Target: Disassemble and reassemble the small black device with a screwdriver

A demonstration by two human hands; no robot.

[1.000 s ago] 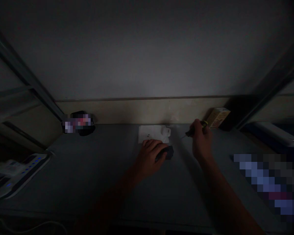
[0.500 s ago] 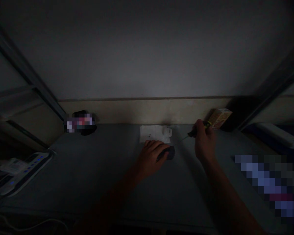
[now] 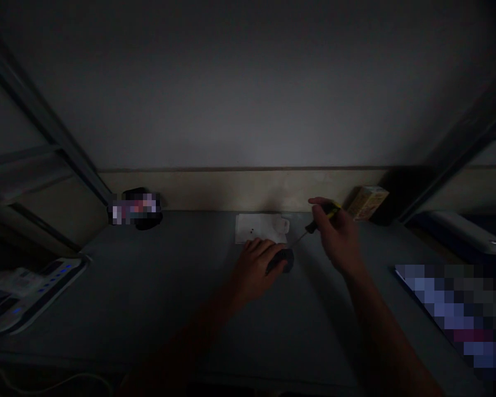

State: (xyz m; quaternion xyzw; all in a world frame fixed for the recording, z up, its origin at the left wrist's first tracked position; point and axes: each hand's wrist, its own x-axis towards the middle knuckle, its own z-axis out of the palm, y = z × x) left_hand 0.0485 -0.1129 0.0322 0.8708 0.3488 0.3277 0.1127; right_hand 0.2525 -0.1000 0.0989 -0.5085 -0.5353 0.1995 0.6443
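Left hand (image 3: 257, 270) clasps a dark rounded object (image 3: 288, 261) under my fingers, toward the grey surface's (image 3: 157, 286) back edge; right hand (image 3: 334, 229) grips a black-and-yellow screwdriver (image 3: 312, 226).

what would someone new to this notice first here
Probably the hands at the middle of the dim grey tabletop: the left hand grips a small dark rounded object, while the right hand holds a black-and-yellow-handled screwdriver, its tip at or close to that object. Next, perhaps, the blue lights on the white-and-dark power strip at far left.
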